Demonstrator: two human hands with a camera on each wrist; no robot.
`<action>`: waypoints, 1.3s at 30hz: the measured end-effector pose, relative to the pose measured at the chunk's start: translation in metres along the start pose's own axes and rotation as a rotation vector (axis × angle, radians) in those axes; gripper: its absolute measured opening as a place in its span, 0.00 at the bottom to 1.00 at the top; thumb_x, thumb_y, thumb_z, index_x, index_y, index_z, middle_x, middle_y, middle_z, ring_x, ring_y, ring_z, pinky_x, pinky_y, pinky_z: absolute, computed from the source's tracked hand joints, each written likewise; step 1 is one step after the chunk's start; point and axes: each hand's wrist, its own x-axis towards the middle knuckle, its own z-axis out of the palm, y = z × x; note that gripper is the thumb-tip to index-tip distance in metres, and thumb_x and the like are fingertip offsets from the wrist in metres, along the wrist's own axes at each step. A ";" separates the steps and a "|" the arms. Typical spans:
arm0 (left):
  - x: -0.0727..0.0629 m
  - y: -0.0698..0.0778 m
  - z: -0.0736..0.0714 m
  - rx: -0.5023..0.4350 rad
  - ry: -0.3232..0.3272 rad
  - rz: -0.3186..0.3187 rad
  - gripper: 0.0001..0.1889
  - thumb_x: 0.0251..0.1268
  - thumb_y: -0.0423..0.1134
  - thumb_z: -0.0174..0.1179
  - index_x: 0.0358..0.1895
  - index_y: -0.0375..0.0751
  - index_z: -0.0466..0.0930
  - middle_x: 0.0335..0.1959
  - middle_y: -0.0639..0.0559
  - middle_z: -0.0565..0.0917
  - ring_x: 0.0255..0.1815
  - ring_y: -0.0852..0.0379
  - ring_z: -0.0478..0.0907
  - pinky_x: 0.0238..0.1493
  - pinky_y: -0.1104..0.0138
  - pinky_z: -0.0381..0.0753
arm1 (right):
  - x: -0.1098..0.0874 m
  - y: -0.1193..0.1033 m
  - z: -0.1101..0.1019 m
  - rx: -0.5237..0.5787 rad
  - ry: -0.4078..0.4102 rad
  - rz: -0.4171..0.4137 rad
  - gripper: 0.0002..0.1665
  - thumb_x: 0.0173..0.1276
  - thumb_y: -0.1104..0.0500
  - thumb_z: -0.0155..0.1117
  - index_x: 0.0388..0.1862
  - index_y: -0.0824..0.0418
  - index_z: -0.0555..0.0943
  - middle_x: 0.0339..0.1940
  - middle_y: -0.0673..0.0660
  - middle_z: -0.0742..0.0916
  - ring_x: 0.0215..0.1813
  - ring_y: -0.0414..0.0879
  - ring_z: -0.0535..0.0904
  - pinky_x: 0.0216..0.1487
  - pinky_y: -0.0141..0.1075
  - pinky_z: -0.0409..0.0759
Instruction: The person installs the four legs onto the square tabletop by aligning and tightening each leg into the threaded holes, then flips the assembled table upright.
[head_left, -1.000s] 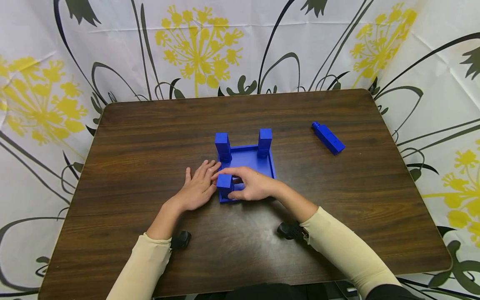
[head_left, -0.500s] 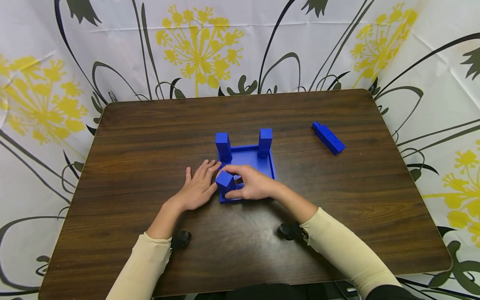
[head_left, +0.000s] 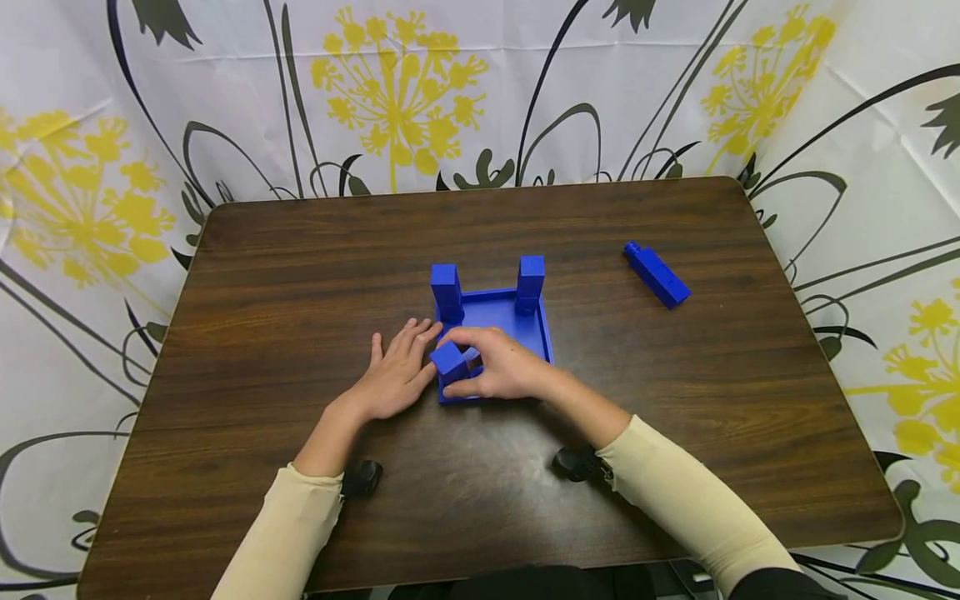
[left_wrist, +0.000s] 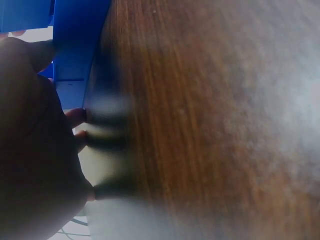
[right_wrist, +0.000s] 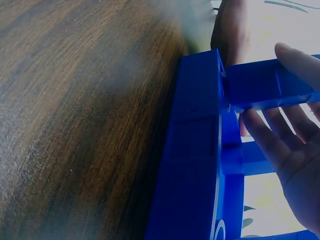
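A blue square frame like an upturned toy table lies on the tabletop. My right hand pinches a blue square leg between thumb and fingers at the frame's near left corner. In the right wrist view the held leg stands out from the frame's side, its lower end at the corner. My left hand lies flat with straight fingers against the frame's left side. Other blue legs stand upright at the far left corner and far right corner.
A loose blue leg with a threaded-looking round end lies on the brown wooden table to the right. Behind the table hangs a white cloth printed with yellow flowers and dark stems.
The leg in my right hand has turned about its length, its top face now at an angle to the frame. My right fingers have turned with it; the left hand stays put.
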 end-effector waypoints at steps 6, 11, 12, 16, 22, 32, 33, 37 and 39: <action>-0.001 0.003 -0.001 -0.013 0.010 0.015 0.33 0.79 0.59 0.31 0.80 0.52 0.42 0.79 0.43 0.45 0.79 0.44 0.33 0.64 0.32 0.24 | 0.001 0.001 0.002 -0.129 0.040 -0.018 0.25 0.53 0.58 0.80 0.49 0.57 0.80 0.46 0.49 0.84 0.48 0.41 0.79 0.43 0.30 0.81; -0.003 0.007 -0.004 -0.016 0.019 0.018 0.33 0.79 0.59 0.31 0.79 0.50 0.43 0.79 0.41 0.45 0.79 0.42 0.34 0.64 0.32 0.25 | 0.001 0.001 0.003 -0.178 0.073 -0.019 0.27 0.53 0.56 0.81 0.49 0.57 0.79 0.47 0.50 0.84 0.46 0.42 0.80 0.41 0.29 0.80; -0.003 0.008 -0.005 -0.017 0.018 0.017 0.33 0.79 0.58 0.32 0.79 0.49 0.43 0.79 0.41 0.46 0.79 0.41 0.34 0.64 0.32 0.25 | 0.001 0.000 0.004 -0.187 0.079 -0.018 0.27 0.53 0.55 0.81 0.49 0.57 0.78 0.47 0.50 0.85 0.45 0.42 0.80 0.40 0.30 0.80; -0.003 0.010 -0.008 -0.006 -0.001 0.006 0.32 0.80 0.57 0.33 0.79 0.51 0.42 0.79 0.42 0.45 0.79 0.42 0.33 0.65 0.32 0.25 | 0.001 0.000 0.005 -0.214 0.102 -0.014 0.26 0.53 0.54 0.80 0.47 0.56 0.78 0.44 0.49 0.85 0.43 0.40 0.80 0.39 0.32 0.81; -0.002 0.011 -0.009 0.004 -0.021 -0.009 0.32 0.80 0.58 0.32 0.80 0.52 0.40 0.80 0.44 0.43 0.79 0.44 0.32 0.65 0.33 0.25 | 0.001 -0.001 0.006 -0.297 0.124 0.006 0.27 0.53 0.49 0.80 0.48 0.53 0.78 0.43 0.46 0.85 0.42 0.37 0.80 0.39 0.33 0.79; -0.002 0.007 -0.005 -0.008 -0.015 -0.007 0.32 0.79 0.59 0.30 0.79 0.52 0.40 0.80 0.44 0.43 0.79 0.44 0.32 0.65 0.33 0.24 | -0.003 -0.001 0.005 -0.350 0.112 -0.009 0.34 0.54 0.46 0.79 0.57 0.54 0.79 0.52 0.48 0.84 0.42 0.36 0.78 0.40 0.32 0.77; -0.003 0.008 -0.006 -0.009 -0.014 -0.009 0.32 0.79 0.59 0.31 0.79 0.52 0.41 0.80 0.44 0.43 0.79 0.44 0.32 0.65 0.33 0.24 | -0.003 -0.001 0.005 -0.351 0.107 -0.005 0.34 0.54 0.46 0.79 0.58 0.54 0.79 0.53 0.48 0.84 0.42 0.36 0.78 0.41 0.32 0.77; -0.003 0.010 -0.007 -0.009 -0.016 -0.006 0.32 0.80 0.58 0.32 0.80 0.51 0.41 0.80 0.43 0.43 0.79 0.43 0.32 0.65 0.33 0.24 | -0.005 -0.001 0.004 -0.359 0.077 0.011 0.35 0.54 0.45 0.79 0.59 0.54 0.78 0.55 0.48 0.83 0.46 0.37 0.79 0.47 0.35 0.77; -0.003 0.010 -0.006 -0.008 -0.014 -0.003 0.32 0.80 0.57 0.32 0.80 0.50 0.41 0.80 0.43 0.43 0.79 0.43 0.32 0.65 0.32 0.24 | -0.005 -0.001 0.002 -0.354 0.057 0.021 0.36 0.54 0.45 0.78 0.61 0.53 0.77 0.56 0.48 0.82 0.49 0.39 0.78 0.50 0.37 0.76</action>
